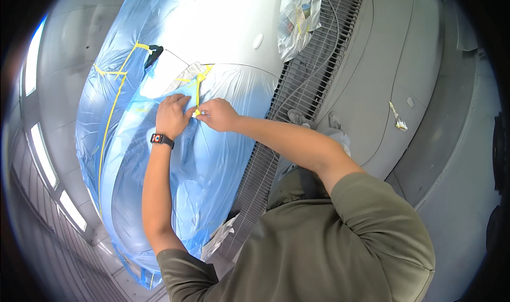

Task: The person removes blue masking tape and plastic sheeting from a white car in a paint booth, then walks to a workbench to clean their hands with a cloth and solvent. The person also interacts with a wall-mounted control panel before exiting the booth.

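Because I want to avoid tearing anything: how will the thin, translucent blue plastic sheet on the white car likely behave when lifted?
The thin, translucent blue plastic sheet is probably floppy: it drapes in wrinkles. It seems light for its size, being film-like. It may tug near the narrow yellow tape strip, which seems to lie against it.

White car (228, 31): blue film (226, 142) over much of it, yellow tape (200, 78) on top. Grey floor (393, 52): slatted grate (257, 172) alongside car, 1 hose (338, 25) across grate; 1 crumpled scrap (400, 124) well apart.
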Tool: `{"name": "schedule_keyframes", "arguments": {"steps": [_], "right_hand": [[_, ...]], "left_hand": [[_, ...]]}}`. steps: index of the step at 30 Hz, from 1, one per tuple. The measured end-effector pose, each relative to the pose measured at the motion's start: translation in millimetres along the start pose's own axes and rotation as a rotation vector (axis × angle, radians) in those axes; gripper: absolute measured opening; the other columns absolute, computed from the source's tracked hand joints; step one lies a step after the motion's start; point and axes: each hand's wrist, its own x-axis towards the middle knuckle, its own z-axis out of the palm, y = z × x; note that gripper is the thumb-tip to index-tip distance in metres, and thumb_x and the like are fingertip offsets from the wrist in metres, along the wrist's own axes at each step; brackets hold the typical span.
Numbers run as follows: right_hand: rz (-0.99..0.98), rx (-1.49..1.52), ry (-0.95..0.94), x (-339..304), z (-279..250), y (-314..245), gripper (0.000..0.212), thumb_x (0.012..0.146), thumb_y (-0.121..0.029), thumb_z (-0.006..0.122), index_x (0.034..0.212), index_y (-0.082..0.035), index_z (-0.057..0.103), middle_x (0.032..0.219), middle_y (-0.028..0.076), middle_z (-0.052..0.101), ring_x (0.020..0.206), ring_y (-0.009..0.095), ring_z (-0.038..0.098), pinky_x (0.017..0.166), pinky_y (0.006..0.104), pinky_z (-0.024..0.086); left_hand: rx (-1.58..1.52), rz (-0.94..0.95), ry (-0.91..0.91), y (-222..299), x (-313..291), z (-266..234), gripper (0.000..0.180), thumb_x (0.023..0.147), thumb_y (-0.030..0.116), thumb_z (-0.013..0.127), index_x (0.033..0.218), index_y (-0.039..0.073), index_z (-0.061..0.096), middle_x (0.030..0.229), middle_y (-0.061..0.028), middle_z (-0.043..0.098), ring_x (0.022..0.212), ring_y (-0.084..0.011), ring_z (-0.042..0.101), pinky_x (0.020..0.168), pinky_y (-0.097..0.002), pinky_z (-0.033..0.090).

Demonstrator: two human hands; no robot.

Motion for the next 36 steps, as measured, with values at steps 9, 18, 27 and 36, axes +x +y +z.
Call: {"name": "schedule_keyframes", "arguments": {"steps": [9, 18, 27, 36], "right_hand": [[0.102, -0.151, -0.142, -58.4, -13.2, -2.5, 0.042, 0.094, -0.023, 0.067, 0.136, -0.018, 0.062, 0.085, 0.014, 0.069, 0.084, 0.036, 0.068, 0.076, 0.0493, 0.054], [0.372, -0.360, -0.157, -204.1, -46.9, 93.4, 0.048, 0.099, -0.024, 0.054, 0.146, -0.015, 0.053, 0.109, 0.015, 0.068, 0.104, 0.036, 0.066, 0.090, 0.0486, 0.053], [0.666, -0.411, 0.080, -371.7, -2.7, 153.6, 0.038, 0.096, -0.023, 0.061, 0.131, -0.009, 0.060, 0.109, 0.017, 0.068, 0.103, 0.039, 0.066, 0.088, 0.0513, 0.053], [0.701, -0.405, 0.100, -399.0, 28.7, 158.2, 0.039, 0.095, -0.026, 0.064, 0.128, -0.006, 0.061, 0.106, 0.018, 0.069, 0.102, 0.040, 0.067, 0.087, 0.0512, 0.054]], "left_hand": [[0.035, -0.042, -0.051, 2.7, 1.5, 10.7, 0.036, 0.083, 0.027, 0.079, 0.113, 0.007, 0.076, 0.113, -0.0145, 0.071, 0.105, -0.0348, 0.065, 0.091, -0.0452, 0.052], [0.109, 0.054, 0.169, 3.8, 34.5, 37.0, 0.032, 0.079, 0.024, 0.082, 0.104, 0.006, 0.075, 0.106, -0.0139, 0.072, 0.100, -0.0344, 0.066, 0.088, -0.0440, 0.053], [0.265, 0.038, 0.213, -19.9, 79.8, 78.5, 0.025, 0.088, 0.025, 0.069, 0.107, 0.013, 0.079, 0.103, -0.0132, 0.074, 0.095, -0.0336, 0.069, 0.086, -0.0454, 0.054], [0.202, 0.101, 0.180, -11.3, 76.0, 90.0, 0.018, 0.085, 0.020, 0.067, 0.090, 0.009, 0.080, 0.088, -0.0201, 0.074, 0.082, -0.0389, 0.071, 0.079, -0.0484, 0.056]]}}
